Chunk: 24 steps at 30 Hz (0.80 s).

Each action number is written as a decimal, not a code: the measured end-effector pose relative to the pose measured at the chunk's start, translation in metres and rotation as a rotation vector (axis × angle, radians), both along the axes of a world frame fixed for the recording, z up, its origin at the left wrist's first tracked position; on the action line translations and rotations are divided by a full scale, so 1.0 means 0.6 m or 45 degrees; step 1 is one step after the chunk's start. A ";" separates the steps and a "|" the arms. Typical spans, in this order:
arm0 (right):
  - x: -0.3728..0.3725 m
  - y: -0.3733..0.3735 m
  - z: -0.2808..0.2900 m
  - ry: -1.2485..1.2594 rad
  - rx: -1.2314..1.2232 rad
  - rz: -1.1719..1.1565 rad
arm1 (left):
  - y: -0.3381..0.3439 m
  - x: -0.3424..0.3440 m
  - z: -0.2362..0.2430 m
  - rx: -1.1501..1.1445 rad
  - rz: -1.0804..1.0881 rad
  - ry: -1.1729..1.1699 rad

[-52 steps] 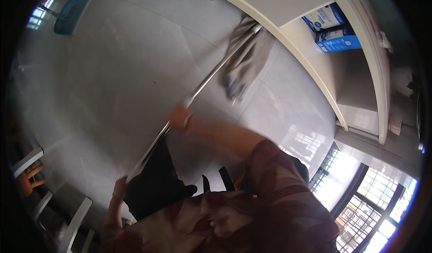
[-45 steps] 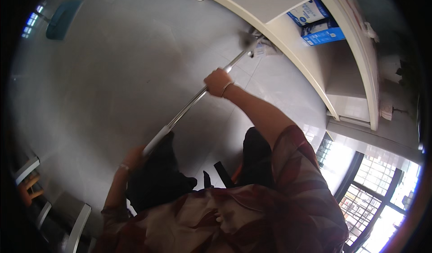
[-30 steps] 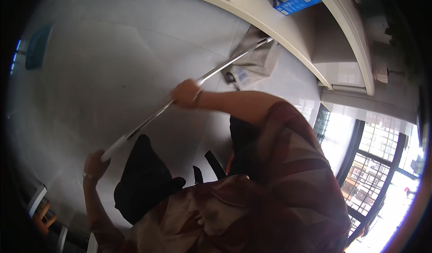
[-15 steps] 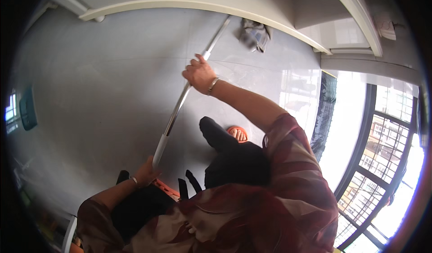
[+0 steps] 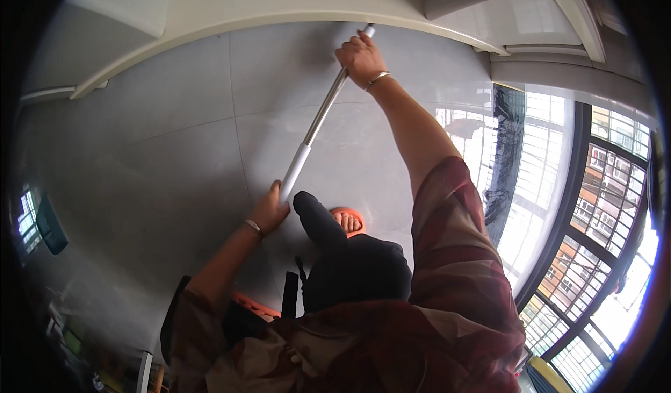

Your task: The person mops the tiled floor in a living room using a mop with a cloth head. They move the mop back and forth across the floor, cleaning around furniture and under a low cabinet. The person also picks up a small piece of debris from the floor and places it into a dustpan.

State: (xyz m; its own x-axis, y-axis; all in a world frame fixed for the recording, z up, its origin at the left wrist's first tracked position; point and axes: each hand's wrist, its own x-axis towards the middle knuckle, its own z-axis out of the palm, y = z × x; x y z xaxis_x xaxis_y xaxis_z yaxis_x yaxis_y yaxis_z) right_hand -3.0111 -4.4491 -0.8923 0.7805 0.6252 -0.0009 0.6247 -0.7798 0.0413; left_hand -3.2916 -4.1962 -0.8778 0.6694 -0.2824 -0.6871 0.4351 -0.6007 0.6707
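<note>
Both my hands are closed around a long silver-and-white mop pole, which slants over the floor from near my knees up to the far right. My right hand wraps the upper part, close to the rim of the pale furniture. Lower down, my left hand grips the white lower sleeve near its end. The far end of the pole goes out of sight at the furniture's edge, and the mop's head is hidden there.
Pale furniture with a curved lower rim spans the far side. Grey tiled floor lies below it. A dark strip runs beside the bright barred window on the right. A teal object is at the far left. An orange sandal is on my foot.
Both hands and the pole have moved farther away and to the right, pushing the far end past the furniture's rim. The grey cloth piece seen near that rim is out of sight.
</note>
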 end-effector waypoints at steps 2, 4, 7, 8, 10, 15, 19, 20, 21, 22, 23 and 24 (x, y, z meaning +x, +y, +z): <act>-0.014 -0.006 -0.003 -0.023 0.016 -0.069 | 0.017 0.006 0.002 0.055 -0.043 -0.031; -0.040 0.006 -0.014 -0.076 0.097 -0.128 | 0.063 0.005 0.011 0.161 -0.084 -0.050; -0.102 0.073 -0.018 -0.188 0.312 -0.280 | 0.178 0.027 0.048 0.186 -0.237 0.109; -0.113 0.099 -0.007 -0.176 0.329 -0.283 | 0.217 0.008 0.043 0.190 -0.268 0.048; -0.131 0.152 0.010 -0.172 0.371 -0.275 | 0.253 0.012 0.109 0.348 -0.240 0.124; -0.168 0.255 0.042 -0.077 0.505 -0.014 | 0.372 -0.098 0.087 0.441 -0.141 -0.256; -0.128 0.239 0.023 -0.108 0.499 0.122 | 0.354 -0.160 0.024 0.613 -0.077 -0.001; -0.109 0.222 0.017 -0.099 0.460 0.159 | 0.299 -0.151 0.024 0.636 -0.028 0.009; -0.084 0.198 0.006 -0.135 0.423 0.150 | 0.256 -0.133 0.016 0.547 -0.011 -0.044; -0.061 0.171 -0.011 -0.170 0.381 0.142 | 0.218 -0.110 0.008 0.453 0.007 -0.094; -0.041 0.149 -0.024 -0.192 0.349 0.146 | 0.186 -0.082 0.006 0.337 0.030 -0.083; -0.016 0.122 -0.025 -0.229 0.328 0.111 | 0.155 -0.046 -0.001 0.209 0.046 -0.074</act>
